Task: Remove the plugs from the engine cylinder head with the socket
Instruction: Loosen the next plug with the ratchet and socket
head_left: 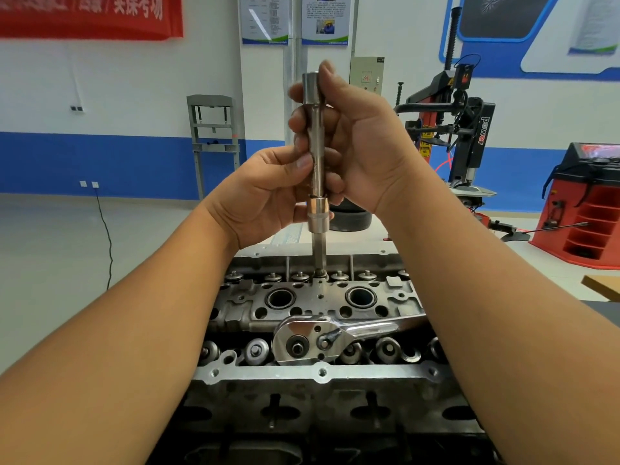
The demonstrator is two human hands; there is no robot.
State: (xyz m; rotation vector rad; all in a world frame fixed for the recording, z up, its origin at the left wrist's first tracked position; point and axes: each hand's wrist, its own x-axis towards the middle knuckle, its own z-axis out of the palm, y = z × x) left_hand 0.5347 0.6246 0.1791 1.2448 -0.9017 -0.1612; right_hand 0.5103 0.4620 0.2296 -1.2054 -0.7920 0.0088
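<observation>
While both hands are holding the long socket (315,152) upright over the cylinder head (318,330), the left hand (268,196) is curling round its lower shaft and the right hand (352,142) is gripping the upper part, thumb near the top. Its thin lower end is reaching down to the far row of the head, and whether it is sitting on a plug there is too small to tell. With the ratchet (312,340) lying loose on the head, two round wells are showing open, so I am judging the work partly done with more plugs likely left.
</observation>
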